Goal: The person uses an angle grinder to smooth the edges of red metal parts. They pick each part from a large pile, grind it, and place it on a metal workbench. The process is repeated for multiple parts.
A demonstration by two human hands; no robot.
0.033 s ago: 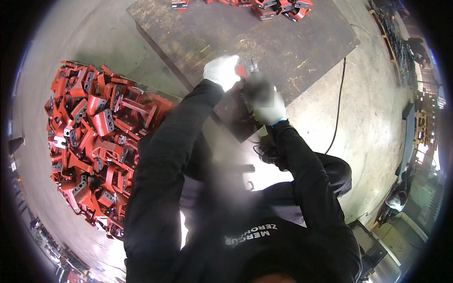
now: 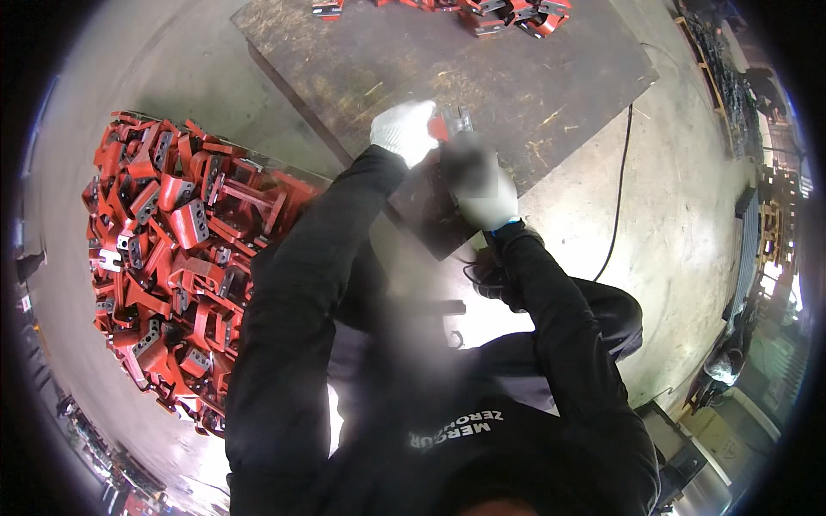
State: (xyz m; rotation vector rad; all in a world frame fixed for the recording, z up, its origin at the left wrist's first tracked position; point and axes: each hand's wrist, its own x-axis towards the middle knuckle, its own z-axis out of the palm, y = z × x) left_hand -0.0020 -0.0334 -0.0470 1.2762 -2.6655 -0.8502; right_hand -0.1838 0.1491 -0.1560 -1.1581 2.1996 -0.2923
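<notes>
Workplace seen from above, clock directions taken from the center of view. The bench [image 2: 559, 99], a dark, scuffed plate strewn with pale scraps, spreads from eleven to two o'clock, one corner pointing toward six. Near twelve, over this bench, the white-gloved left grip [image 2: 403, 131] is closed on a red metal piece [image 2: 440, 128], its outline partly lost in glare. Just beside it, toward five o'clock, the gloved right grip [image 2: 488, 202] is wrapped around a dark tool [image 2: 469, 163], too blurred for its kind to be told. Further red parts [image 2: 516, 15] lie along the bench's far portion, between twelve and one. At nine o'clock rises a jumbled heap of red brackets [image 2: 176, 245], many with dark, perforated faces. A black cable [image 2: 619, 193] curves across the pale concrete floor [image 2: 671, 232] between two and three. Wooden pallets [image 2: 772, 219] stand at three; box-like equipment [image 2: 688, 443] occupies four.
</notes>
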